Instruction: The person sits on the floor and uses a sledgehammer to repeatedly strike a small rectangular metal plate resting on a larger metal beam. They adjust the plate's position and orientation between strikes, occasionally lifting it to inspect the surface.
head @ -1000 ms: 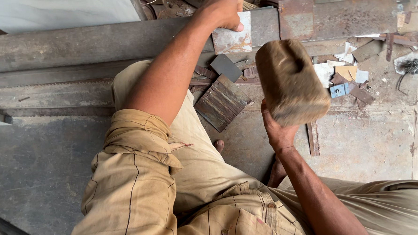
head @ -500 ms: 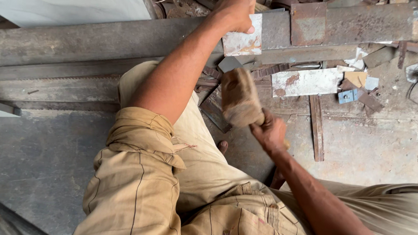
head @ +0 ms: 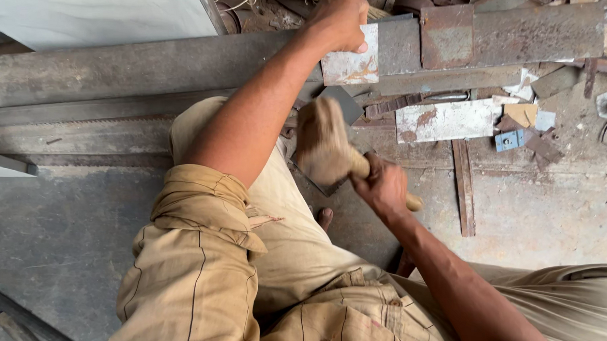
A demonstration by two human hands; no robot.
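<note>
Rusty steel everywhere on this workshop floor. Person seated low, khaki trousers (head: 272, 258) and rolled khaki sleeve (head: 199, 207), seen from above.

Left hand (head: 339, 18): reaching forward, fingers closed over the top edge of a small metal sheet (head: 352, 60), greyish with orange rust streaks. Sheet stands against a long steel beam (head: 151, 65) that runs across the floor; the hand pins it there.

Right hand (head: 382, 186): fist wrapped tight round the handle of a wooden mallet (head: 325, 144). Handle end pokes out past the heel of the hand. Mallet head blurred, pale brown, worn; it sits below the sheet and well apart from it, above the person's knee. Under the head a dark flat metal plate (head: 344, 104) shows, partly hidden.

Around: a rusted plate (head: 446, 33) on the upper bar to the right of the held sheet. A pale, scuffed flat metal piece (head: 445, 121) lies on the floor just right of the mallet, with a thin rusty strip (head: 464, 188) running downward from it. Small blue box-like bit (head: 509, 140) among scraps further right. White panel (head: 99, 8) at upper left. Concrete floor (head: 554, 209) stained, dusty. A toe (head: 324, 218) shows between the legs.
</note>
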